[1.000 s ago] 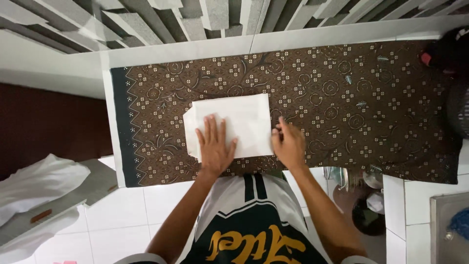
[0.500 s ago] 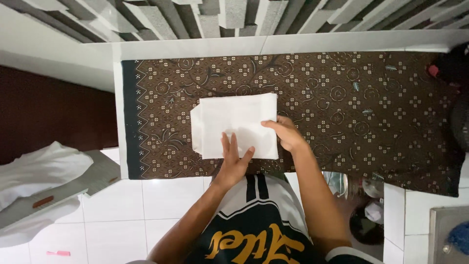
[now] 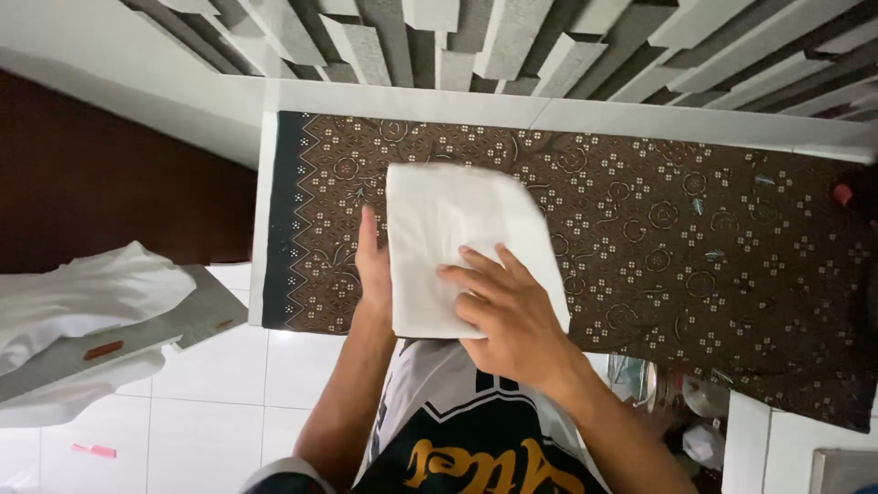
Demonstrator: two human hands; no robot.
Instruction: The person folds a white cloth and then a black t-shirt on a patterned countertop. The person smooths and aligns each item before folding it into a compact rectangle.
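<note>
- A folded white cloth (image 3: 457,242) lies on a brown patterned table cover (image 3: 686,238).
- The right hand (image 3: 503,311), fingers spread, presses flat on the cloth's 5 o'clock corner.
- The left hand (image 3: 372,265), open and gripping nothing, touches its 9 o'clock edge.

I'm wearing a short-sleeved jersey (image 3: 457,430), dark green with white panels and thin dark stripes running down the chest. Curly gold lettering crosses its front. My forearms are bare below the white-edged sleeves.
</note>
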